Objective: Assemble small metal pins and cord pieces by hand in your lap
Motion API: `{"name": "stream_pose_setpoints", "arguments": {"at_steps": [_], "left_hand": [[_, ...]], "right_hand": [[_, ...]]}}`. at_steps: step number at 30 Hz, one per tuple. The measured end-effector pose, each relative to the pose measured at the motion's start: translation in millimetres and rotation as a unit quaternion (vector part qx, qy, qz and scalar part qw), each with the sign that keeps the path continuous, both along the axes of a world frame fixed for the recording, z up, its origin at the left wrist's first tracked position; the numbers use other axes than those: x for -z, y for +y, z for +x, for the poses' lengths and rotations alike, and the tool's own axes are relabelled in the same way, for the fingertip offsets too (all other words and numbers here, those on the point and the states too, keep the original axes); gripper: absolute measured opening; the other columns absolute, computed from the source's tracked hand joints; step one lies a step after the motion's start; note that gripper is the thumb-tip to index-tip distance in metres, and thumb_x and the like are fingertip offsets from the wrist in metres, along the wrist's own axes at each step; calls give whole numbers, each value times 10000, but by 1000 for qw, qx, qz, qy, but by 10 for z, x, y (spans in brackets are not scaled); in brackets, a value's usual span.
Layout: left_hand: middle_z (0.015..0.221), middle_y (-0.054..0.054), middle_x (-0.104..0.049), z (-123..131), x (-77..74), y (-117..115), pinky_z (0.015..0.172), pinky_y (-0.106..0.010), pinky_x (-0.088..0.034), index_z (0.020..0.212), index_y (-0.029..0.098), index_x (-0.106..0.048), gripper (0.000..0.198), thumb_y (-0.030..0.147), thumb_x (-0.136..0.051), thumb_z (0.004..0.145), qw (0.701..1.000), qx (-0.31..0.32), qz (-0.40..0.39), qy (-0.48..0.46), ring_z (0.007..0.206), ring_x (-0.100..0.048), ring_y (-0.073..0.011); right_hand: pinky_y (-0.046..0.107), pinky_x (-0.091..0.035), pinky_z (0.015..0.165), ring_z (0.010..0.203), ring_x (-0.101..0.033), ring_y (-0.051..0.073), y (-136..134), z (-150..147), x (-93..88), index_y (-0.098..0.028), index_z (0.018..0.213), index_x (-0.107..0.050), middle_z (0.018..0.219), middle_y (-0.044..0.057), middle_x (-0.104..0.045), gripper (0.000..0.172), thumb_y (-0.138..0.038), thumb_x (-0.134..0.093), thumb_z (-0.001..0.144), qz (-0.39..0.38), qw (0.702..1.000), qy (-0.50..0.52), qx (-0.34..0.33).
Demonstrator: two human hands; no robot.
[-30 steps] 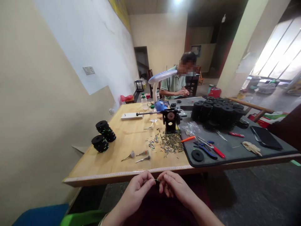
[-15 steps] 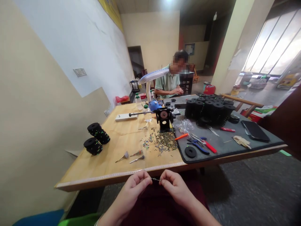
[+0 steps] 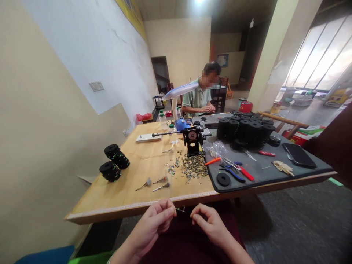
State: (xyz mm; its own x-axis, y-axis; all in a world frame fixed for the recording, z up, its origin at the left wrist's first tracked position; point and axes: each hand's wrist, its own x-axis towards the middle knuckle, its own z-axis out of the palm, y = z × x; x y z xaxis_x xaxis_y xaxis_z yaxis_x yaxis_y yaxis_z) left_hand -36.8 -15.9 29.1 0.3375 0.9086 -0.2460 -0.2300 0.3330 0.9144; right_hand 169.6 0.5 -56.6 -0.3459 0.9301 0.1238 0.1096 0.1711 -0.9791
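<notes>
My left hand (image 3: 162,214) is closed in a pinch over the table's front edge. From its fingertips a thin, line-like piece with small beads (image 3: 180,210) sticks out to the right. My right hand (image 3: 206,222) is a short way to the right, apart from that piece. Its thumb and forefinger are curled together at the tips, and anything between them is too small to make out. Beyond the hands, a scatter of small dark and brass-coloured pieces (image 3: 195,167) covers part of the wooden table (image 3: 115,198). Several small brush-like items, including one (image 3: 162,187), lie nearer.
A black winding device (image 3: 192,141) with a long rod stands behind the pieces. Black foam spools (image 3: 114,170) stand at left, more (image 3: 244,128) on the grey mat (image 3: 264,176). Blue-handled pliers (image 3: 233,173) and a phone (image 3: 298,154) lie there. A person (image 3: 198,99) sits opposite.
My right hand has let go of the right end of the thin beaded piece and moved slightly right. My left hand keeps its pinch on the piece.
</notes>
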Motion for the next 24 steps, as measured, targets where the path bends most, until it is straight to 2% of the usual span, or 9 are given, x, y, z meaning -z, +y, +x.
{"name": "stream_pose_setpoints", "arguments": {"at_steps": [2, 4, 6, 11, 15, 18, 24], "left_hand": [[503, 88, -329, 20, -27, 3, 444, -216, -107, 686, 126, -586, 285, 375, -715, 738, 1000, 9, -3, -1, 449, -180, -44], [504, 86, -332, 42, -46, 9, 444, -216, -105, 686, 127, -585, 287, 378, -715, 737, 1000, 18, -6, -2, 449, -181, -44], [500, 88, -329, 60, -62, 18, 442, -217, -102, 682, 129, -582, 292, 382, -718, 733, 1000, 23, -9, -1, 445, -178, -44], [502, 87, -339, 74, -70, 36, 440, -216, -101, 675, 129, -578, 298, 382, -730, 718, 1000, 11, -11, 17, 444, -189, -42], [493, 92, -325, 55, -31, 42, 439, -212, -100, 686, 127, -584, 276, 362, -723, 728, 1000, 11, -14, 13, 441, -181, -41], [489, 93, -324, 47, -6, 48, 435, -207, -97, 685, 125, -585, 270, 352, -724, 730, 1000, 12, -20, -2, 435, -175, -38], [476, 105, -277, 28, 17, 68, 425, -193, -105, 665, 129, -581, 268, 338, -736, 727, 997, 7, -39, -66, 426, -135, -33]], "right_hand": [[305, -457, 750, 782, -615, 196, 5, 35, -63, -193, 859, -692, 811, 53, -695, 169, -257, -536, 860, 42, 999, -20, -12], [342, -452, 840, 900, -622, 222, 27, 53, -159, -218, 1000, -686, 946, 71, -708, 199, -262, -549, 862, 67, 997, -17, -25], [353, -445, 871, 937, -617, 226, 56, 49, -256, -221, 1057, -666, 980, 72, -704, 228, -274, -558, 863, 78, 996, 7, -39], [322, -453, 810, 823, -624, 199, 94, -37, -401, -176, 899, -674, 828, 50, -704, 221, -326, -511, 898, 25, 990, 97, -104], [261, -427, 657, 629, -554, 144, 90, -113, -425, -161, 761, -638, 651, 10, -646, 250, -369, -560, 876, -8, 994, 77, -82], [236, -382, 576, 550, -485, 115, 88, -137, -401, -164, 681, -587, 578, -19, -581, 287, -389, -583, 859, -17, 995, 64, -73], [239, -379, 583, 546, -472, 112, 81, -111, -239, -168, 718, -573, 571, -29, -558, 283, -401, -558, 879, -44, 993, 86, -72]]}}
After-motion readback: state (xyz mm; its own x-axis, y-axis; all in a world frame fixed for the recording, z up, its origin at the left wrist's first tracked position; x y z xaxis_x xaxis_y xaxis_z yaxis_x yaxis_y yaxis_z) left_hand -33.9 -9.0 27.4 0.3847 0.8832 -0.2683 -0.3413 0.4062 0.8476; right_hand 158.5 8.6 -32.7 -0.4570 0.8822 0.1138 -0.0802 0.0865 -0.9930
